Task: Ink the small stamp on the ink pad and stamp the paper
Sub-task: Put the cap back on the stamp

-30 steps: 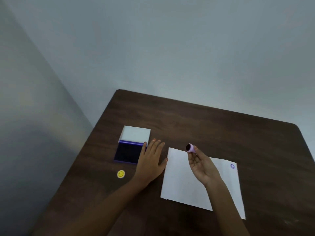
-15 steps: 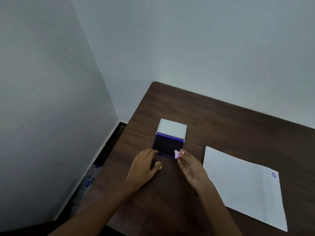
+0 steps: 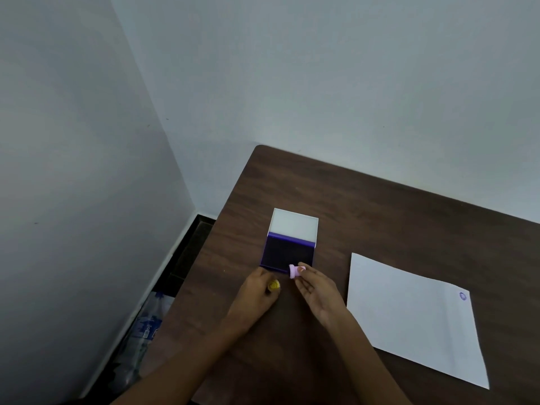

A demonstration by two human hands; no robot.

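Two right fingers (image 3: 301, 270) pinch the pink stamp (image 3: 293, 271) at the ink pad (image 3: 287, 252) edge.

- Bench (image 3: 380, 217): dark brown wood grain, rounded far corner, set close to the room corner.
- Walls (image 3: 292, 68): plain, pale grey-blue.
- Floor strip (image 3: 187, 252): dark, between wall and bench.
- Clear plastic bottles (image 3: 146, 325) lying on the floor, left of the bench.

At frame centre, we cannot read the stamp (image 3: 295, 271) face; the left hand (image 3: 254, 290) half-hides a yellow cap (image 3: 273, 285). The paper's (image 3: 409, 314) purple mark (image 3: 463, 296) is illegible.
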